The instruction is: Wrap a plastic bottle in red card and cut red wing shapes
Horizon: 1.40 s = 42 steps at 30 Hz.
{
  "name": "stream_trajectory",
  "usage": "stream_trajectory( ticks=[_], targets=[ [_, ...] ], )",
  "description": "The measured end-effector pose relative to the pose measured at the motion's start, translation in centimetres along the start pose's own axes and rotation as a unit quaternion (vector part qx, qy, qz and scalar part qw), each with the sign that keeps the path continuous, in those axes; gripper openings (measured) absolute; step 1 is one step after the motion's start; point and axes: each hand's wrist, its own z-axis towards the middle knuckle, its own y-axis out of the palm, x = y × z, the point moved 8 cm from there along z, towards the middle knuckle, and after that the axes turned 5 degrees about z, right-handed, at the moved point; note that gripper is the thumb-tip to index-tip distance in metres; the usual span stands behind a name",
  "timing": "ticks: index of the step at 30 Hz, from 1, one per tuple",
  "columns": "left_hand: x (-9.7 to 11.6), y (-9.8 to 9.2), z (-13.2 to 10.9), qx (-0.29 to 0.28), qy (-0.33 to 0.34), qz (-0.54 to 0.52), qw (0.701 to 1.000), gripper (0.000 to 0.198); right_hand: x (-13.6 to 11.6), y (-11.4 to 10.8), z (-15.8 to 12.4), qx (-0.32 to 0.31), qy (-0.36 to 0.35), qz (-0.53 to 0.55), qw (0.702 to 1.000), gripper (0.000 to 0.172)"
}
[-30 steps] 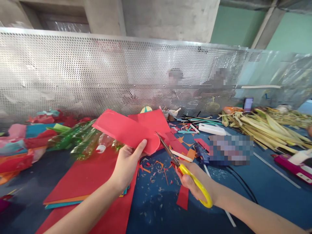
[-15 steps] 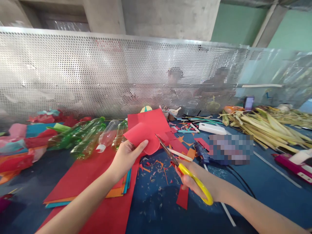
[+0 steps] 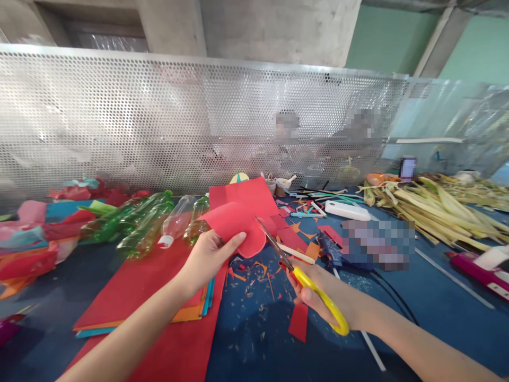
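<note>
My left hand (image 3: 207,257) pinches a red foam sheet (image 3: 234,225) with a rounded cut edge, held above the blue table (image 3: 397,313). My right hand (image 3: 314,294) grips yellow-handled scissors (image 3: 296,273); their blades point up-left and meet the sheet's right edge. A second red sheet (image 3: 246,193) lies flat behind the held one. Paper scraps (image 3: 254,276) litter the table below the scissors.
A stack of red, orange and blue sheets (image 3: 151,297) lies under my left arm. Green and clear plastic bottles (image 3: 147,225) lie at the left. Dried leaf strips (image 3: 433,204) pile at the right, near a white case (image 3: 345,210) and a pink tool (image 3: 481,265). A perforated metal screen (image 3: 159,116) backs the table.
The long part of the red sheet that stuck out to the left is gone from my left hand; a smaller rounded piece remains. The scissors hold nearly the same place.
</note>
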Motion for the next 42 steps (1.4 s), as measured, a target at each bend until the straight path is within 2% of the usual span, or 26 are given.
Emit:
stream_trajectory(
  ticks=[5,10,21,29,42],
  targets=[
    [0.5,-0.2,-0.1,0.020,0.010,-0.013,1.000,0.033,0.1,0.0,0.1,0.000,0.005,0.017,1.000,0.061],
    [0.2,-0.2,-0.2,0.024,-0.005,-0.037,0.999,0.033,0.0,-0.1,0.3,0.005,0.011,0.030,0.999,0.064],
    [-0.2,0.5,-0.2,-0.022,-0.029,-0.111,0.993,0.034,0.5,-0.1,0.2,0.018,0.034,0.071,0.997,0.067],
    [-0.4,0.8,-0.2,-0.031,-0.034,-0.141,0.989,0.036,0.2,-0.1,0.3,0.022,0.039,0.070,0.997,0.072],
    [-0.8,1.1,-0.9,0.041,-0.043,-0.128,0.990,0.031,0.7,0.1,0.5,0.030,0.038,0.079,0.996,0.066]
  ],
)
